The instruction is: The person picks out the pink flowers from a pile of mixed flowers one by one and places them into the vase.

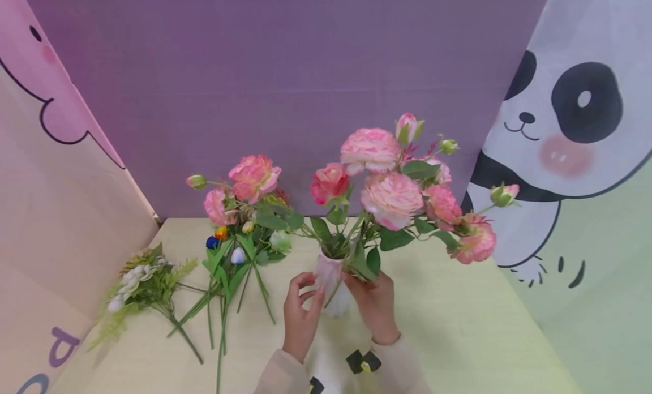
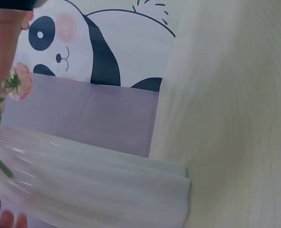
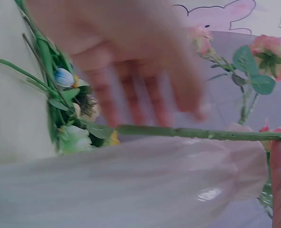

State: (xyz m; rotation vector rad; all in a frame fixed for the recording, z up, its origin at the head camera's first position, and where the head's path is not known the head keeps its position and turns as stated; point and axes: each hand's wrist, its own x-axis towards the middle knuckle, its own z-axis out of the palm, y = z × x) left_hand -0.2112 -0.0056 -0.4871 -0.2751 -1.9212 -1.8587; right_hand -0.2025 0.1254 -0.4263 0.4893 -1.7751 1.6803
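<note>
A pale, ribbed, glossy vase (image 1: 330,269) stands upright on the table, holding pink artificial roses (image 1: 392,198) with green leaves. My right hand (image 1: 376,306) is by the vase's upper right side and pinches a green flower stem (image 3: 202,133). The cut end of that stem hangs outside the vase, across its front; leaves hide where its upper part leads. On the left of the vase is my left hand (image 1: 301,313), its fingers slightly bent and holding nothing. In the right wrist view those left-hand fingers (image 3: 135,95) are blurred and come close to the stem's end.
Left of the vase lie loose artificial flowers: pink roses (image 1: 253,178), tulips with a white bud (image 1: 237,256), and a leafy sprig with white berries (image 1: 137,281). A purple backdrop (image 1: 305,71) closes off the table's far edge. Side panels carry a panda picture (image 1: 565,133) and a pink cartoon.
</note>
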